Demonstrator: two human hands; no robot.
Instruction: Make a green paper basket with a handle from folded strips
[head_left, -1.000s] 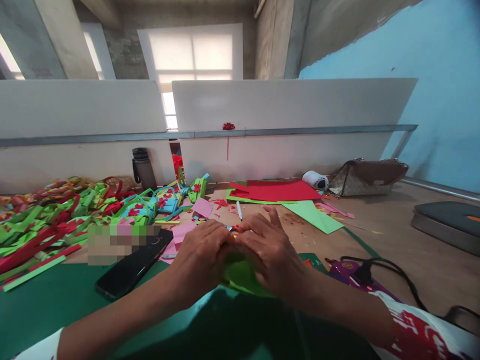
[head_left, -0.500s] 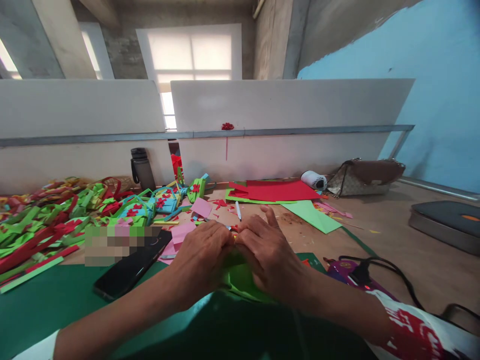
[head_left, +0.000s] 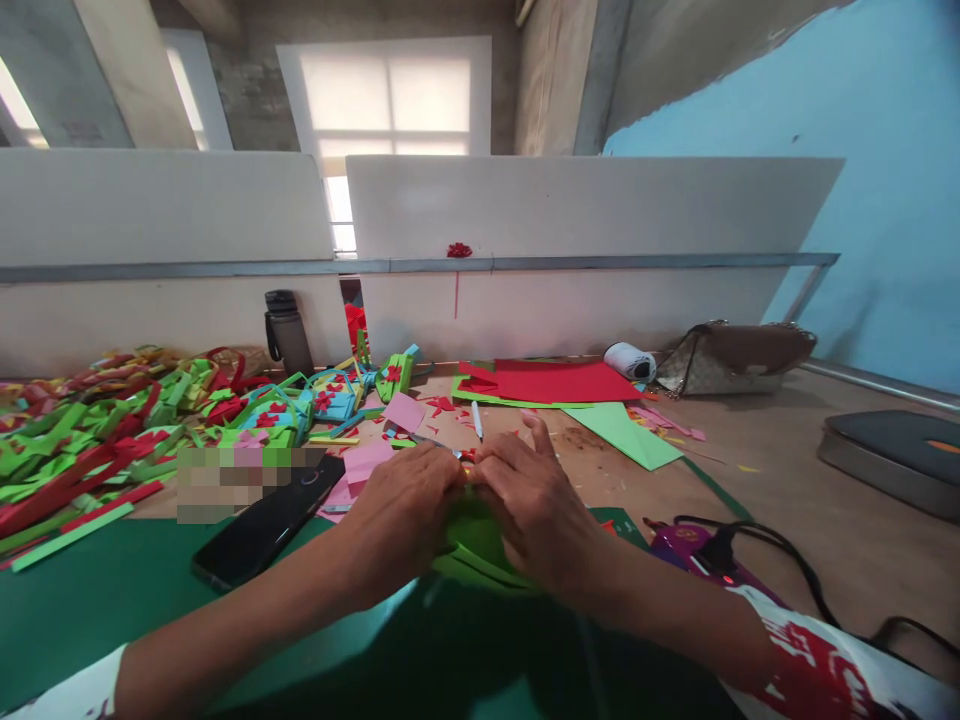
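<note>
Both hands at a folded green paper, seen from above. The fingers of the left hand [head_left: 409, 515] and the right hand [head_left: 536, 510] are clamped together on the upper edge of the green paper [head_left: 476, 545], fingertips nearly meeting; the thumbs are largely hidden. The paper is positioned over the dark green mat [head_left: 97, 590], which covers the near side of the desk [head_left: 787, 440]; whether it touches the mat cannot be told. Left of the hands, a black smartphone [head_left: 266, 530] lies aslant across the mat's far edge, beside pink paper pieces [head_left: 367, 462]. Just beyond the fingers lies a white pen [head_left: 477, 420]. To the right, a purple power strip [head_left: 679, 545] with a black plug adjoins the mat. Toward the desk's far edge lie a red sheet [head_left: 559, 380] and a pale green sheet [head_left: 622, 432]; a handbag [head_left: 739, 360] occupies the far right corner, and a grey case [head_left: 892, 460] lies by the right edge. A heap of coloured paper strips [head_left: 97, 450] fills the far left corner, with an upright dark bottle [head_left: 289, 335] behind its right end.
</note>
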